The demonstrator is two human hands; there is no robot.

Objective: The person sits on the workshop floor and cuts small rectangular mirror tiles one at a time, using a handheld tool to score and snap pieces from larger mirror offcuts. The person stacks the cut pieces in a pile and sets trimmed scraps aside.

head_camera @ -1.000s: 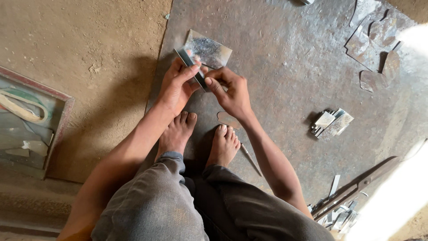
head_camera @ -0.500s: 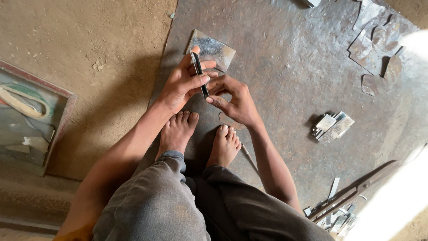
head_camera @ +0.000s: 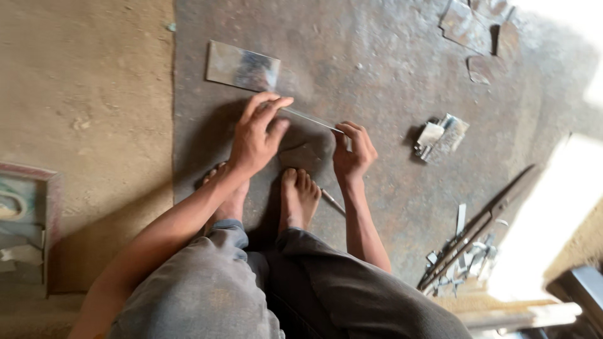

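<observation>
I squat barefoot on a dark metal floor sheet (head_camera: 377, 56). Between my two hands I hold a thin, narrow metal strip (head_camera: 308, 118), seen nearly edge-on above my toes. My left hand (head_camera: 256, 135) grips its left end with the fingers spread over it. My right hand (head_camera: 353, 150) pinches its right end. A flat rectangular metal plate (head_camera: 242, 66) lies on the sheet just beyond my left hand. A small flat metal piece (head_camera: 300, 156) rests by my toes under the strip.
A small stack of shiny cut metal pieces (head_camera: 440, 135) lies to the right. Long dark shears (head_camera: 477, 226) and metal offcuts lie at the lower right. Scrap sheet pieces (head_camera: 471, 25) sit at the top right. A framed box (head_camera: 25, 220) stands on the dirt at left.
The strip was held upright in front of the plate; now it is stretched sideways between both hands. My hands have moved apart and the view has shifted right.
</observation>
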